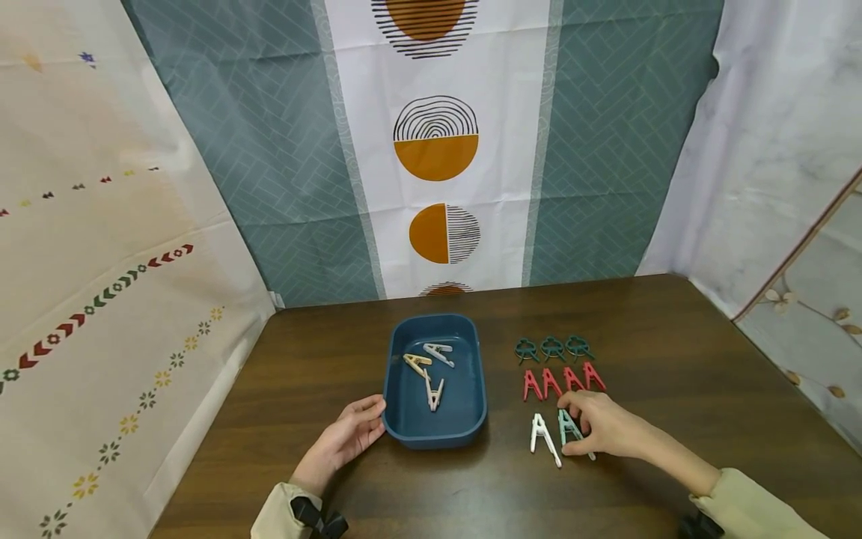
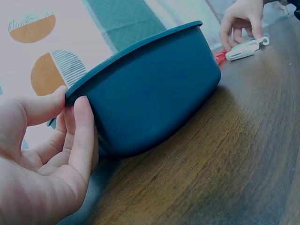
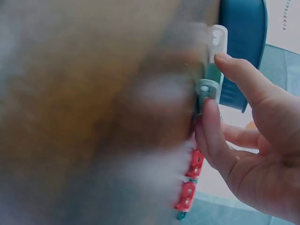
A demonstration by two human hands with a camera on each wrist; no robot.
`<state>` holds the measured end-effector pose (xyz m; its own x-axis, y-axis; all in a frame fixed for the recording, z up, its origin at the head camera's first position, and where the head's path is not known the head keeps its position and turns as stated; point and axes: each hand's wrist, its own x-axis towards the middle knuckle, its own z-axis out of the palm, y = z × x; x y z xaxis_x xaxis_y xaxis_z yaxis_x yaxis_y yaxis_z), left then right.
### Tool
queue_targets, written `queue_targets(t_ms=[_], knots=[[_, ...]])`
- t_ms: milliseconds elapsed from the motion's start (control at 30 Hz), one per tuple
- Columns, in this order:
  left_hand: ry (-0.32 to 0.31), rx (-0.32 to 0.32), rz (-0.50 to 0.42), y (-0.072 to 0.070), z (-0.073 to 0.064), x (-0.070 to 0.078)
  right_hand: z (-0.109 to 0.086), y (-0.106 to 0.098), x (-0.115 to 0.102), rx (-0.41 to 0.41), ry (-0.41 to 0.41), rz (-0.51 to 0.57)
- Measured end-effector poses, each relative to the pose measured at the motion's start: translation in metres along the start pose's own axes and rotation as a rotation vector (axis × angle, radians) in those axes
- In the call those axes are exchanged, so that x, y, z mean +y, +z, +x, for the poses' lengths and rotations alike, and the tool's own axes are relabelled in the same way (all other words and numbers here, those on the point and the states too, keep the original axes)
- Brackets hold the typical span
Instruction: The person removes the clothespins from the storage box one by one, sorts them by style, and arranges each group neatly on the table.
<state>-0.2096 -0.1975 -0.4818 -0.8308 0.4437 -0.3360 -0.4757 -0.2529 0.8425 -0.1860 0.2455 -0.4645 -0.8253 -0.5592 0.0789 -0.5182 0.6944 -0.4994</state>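
In the head view my left hand (image 1: 353, 434) holds the left rim of a blue plastic tub (image 1: 481, 389). The left wrist view shows its thumb over the rim and fingers against the wall. Inside the tub lie a yellowish clothespin (image 1: 417, 362), a grey-white clothespin (image 1: 439, 350) and a cream clothespin (image 1: 434, 392). My right hand (image 1: 609, 427) pinches a light green clothespin (image 1: 567, 423) at the table, thumb near its lower end and fingertips at its upper end. Just left of it is a white clothespin (image 1: 541, 433), legs spread towards me.
Behind the right hand runs a row of several red clothespins (image 1: 552, 382). Farther back are three dark green round clips (image 1: 552, 347). All lie on a brown wooden table (image 1: 323, 359), right of the tub. Patterned cloths (image 1: 283, 150) hang behind and at both sides.
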Motion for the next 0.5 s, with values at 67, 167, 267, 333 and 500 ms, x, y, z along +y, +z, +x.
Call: queue_targets(t_ms=[67,167,267,333,500], knots=[[0.004,0.002,0.002,0.0,0.0,0.0,0.002,-0.003,-0.001,-0.007,0.014,-0.022],[0.014,0.001,0.009,0.0,-0.001,0.0,0.005,-0.009,-0.005,0.003,0.015,-0.074],[0.018,0.001,0.011,0.0,-0.001,0.001,0.012,-0.013,-0.009,0.028,0.002,-0.122],[0.015,-0.003,0.012,0.0,-0.001,0.001,0.017,-0.015,-0.013,0.053,-0.015,-0.143],[0.006,0.008,0.004,0.0,-0.001,0.001,0.034,-0.016,-0.021,0.115,-0.061,-0.141]])
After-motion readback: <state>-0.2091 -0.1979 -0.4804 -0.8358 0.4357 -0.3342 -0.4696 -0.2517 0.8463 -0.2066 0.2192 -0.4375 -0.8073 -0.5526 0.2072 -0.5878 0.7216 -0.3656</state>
